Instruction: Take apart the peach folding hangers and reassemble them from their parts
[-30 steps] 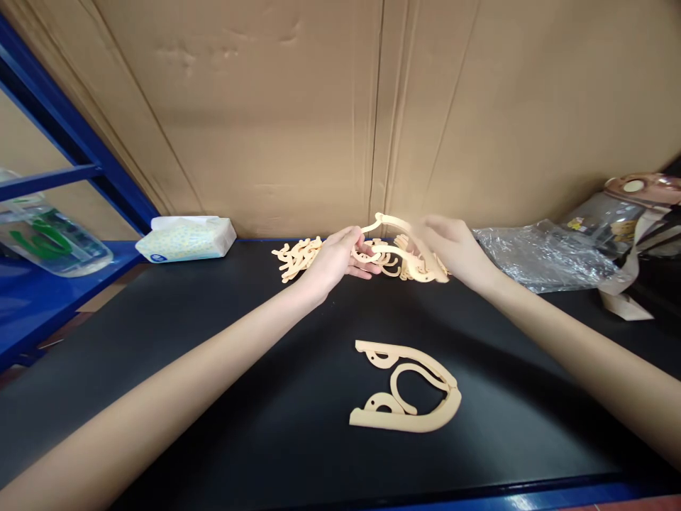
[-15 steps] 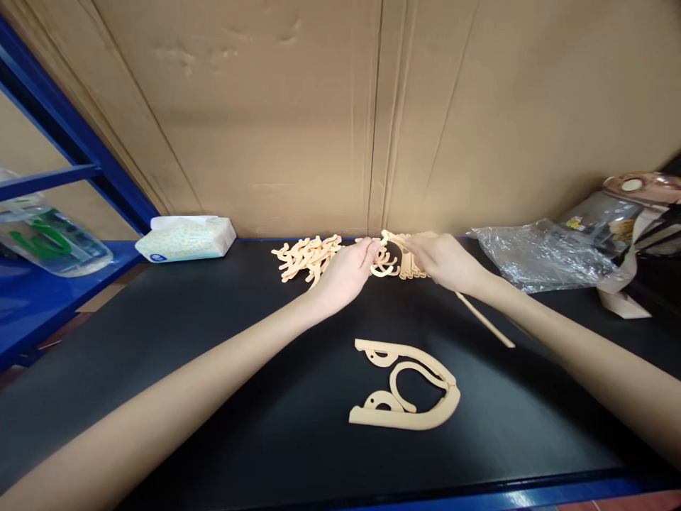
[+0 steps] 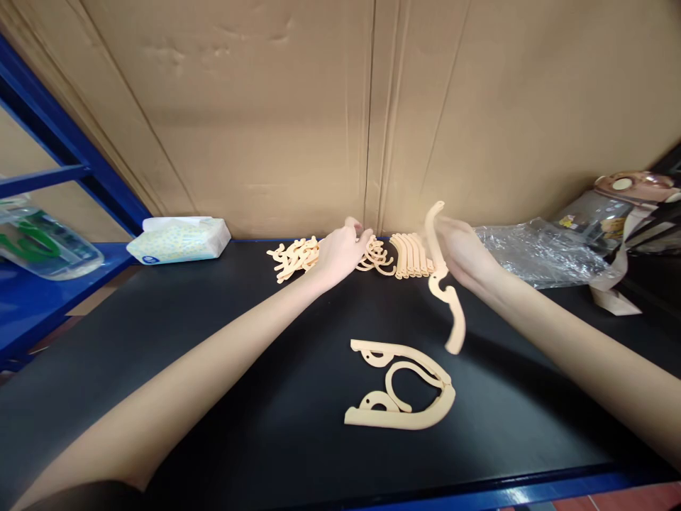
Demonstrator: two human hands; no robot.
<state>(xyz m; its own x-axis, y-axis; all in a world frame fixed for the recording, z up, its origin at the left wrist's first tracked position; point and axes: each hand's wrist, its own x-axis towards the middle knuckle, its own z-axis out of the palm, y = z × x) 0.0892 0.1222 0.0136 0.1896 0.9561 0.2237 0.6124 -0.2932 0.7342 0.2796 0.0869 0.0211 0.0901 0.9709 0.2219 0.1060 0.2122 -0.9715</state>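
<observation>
My right hand (image 3: 464,252) is closed around beige folding hanger parts (image 3: 456,325), a long wavy shape with a half-round notch midway; its fingers are partly hidden. The parts hang above the black table, tilted. My left hand (image 3: 343,254) reaches over a small pile of curved beige hooks (image 3: 379,257), thumb and fingers apart, with nothing visible in it. Between the hands stands a neat row of beige hanger arms (image 3: 409,255). Left of my left hand lies a loose heap of small beige pieces (image 3: 292,259). Closer to me, a folded beige hanger (image 3: 420,419) lies flat.
A tissue pack (image 3: 181,240) sits at the back left, beside a blue shelf frame (image 3: 58,124) with a clear bottle (image 3: 45,241). At right lie a crinkled plastic bag (image 3: 537,248) and a strapped clear bottle (image 3: 599,213). Cardboard (image 3: 266,128) walls the back.
My right hand has lifted and turned, bringing the hanger parts up into view. My left hand has moved slightly left, and the pale hook at its fingertips no longer shows there.
</observation>
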